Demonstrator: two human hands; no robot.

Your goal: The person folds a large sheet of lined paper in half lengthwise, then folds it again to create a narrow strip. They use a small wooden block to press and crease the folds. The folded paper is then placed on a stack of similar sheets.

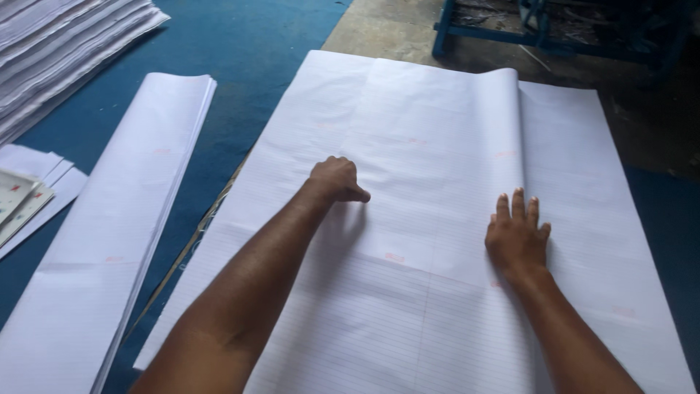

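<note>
Paper stock occupies the blue surface (240,44) throughout. Far left: a tall stack of sheets (58,44) at the upper corner, with small printed cards (18,201) below it. Next, a folded bundle of ruled sheets (124,219) lies lengthwise, well apart from both hands. Centre: a large ruled sheet (408,314), folded over so that its fold ridge (510,124) runs away from the person. The left hand (337,180) is closed in a loose fist, knuckles pressing on the sheet, gripping nothing. The right hand (516,232) lies flat, fingers spread, palm on the sheet just beside the fold, also gripping nothing. Risk, as judged: uneven pressure between the hands could skew the fold or crease the sheet; a dragging fist could wrinkle it.
</note>
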